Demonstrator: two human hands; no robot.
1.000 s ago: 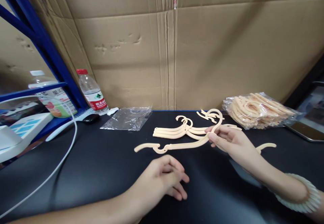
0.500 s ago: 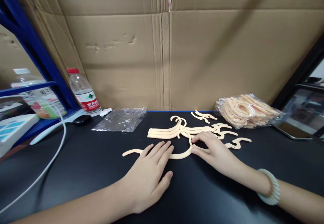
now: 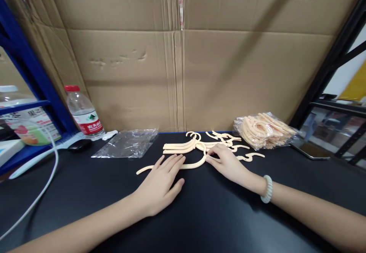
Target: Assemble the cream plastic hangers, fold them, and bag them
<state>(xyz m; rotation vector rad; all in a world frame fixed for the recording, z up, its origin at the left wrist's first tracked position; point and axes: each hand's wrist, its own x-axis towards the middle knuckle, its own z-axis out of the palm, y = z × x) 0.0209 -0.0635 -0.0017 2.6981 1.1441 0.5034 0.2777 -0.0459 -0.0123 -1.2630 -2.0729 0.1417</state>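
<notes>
Across the middle of the black bench (image 3: 85,192) a cream hanger (image 3: 188,165) is lying with its long axis running nine to three o'clock, the left hand (image 3: 160,182) pressing flat and spread on its left arm, the right hand (image 3: 225,163) pinching its hook end, both equally near

1. The black tabletop (image 3: 217,215) lay bare between and in front of my arms, so I had free room there.
2. Beyond my left hand (image 3: 160,184) and right hand (image 3: 228,165), the stack of hangers (image 3: 183,147) and loose hanger pieces (image 3: 246,156) crowded the way.
3. The cardboard wall (image 3: 183,73) closed off the back.
4. To the right, a bag of hangers (image 3: 264,131) blocked that corner.
5. To the left lay a clear plastic bag (image 3: 126,148), a water bottle (image 3: 82,111) and a white cable (image 3: 42,188).
</notes>
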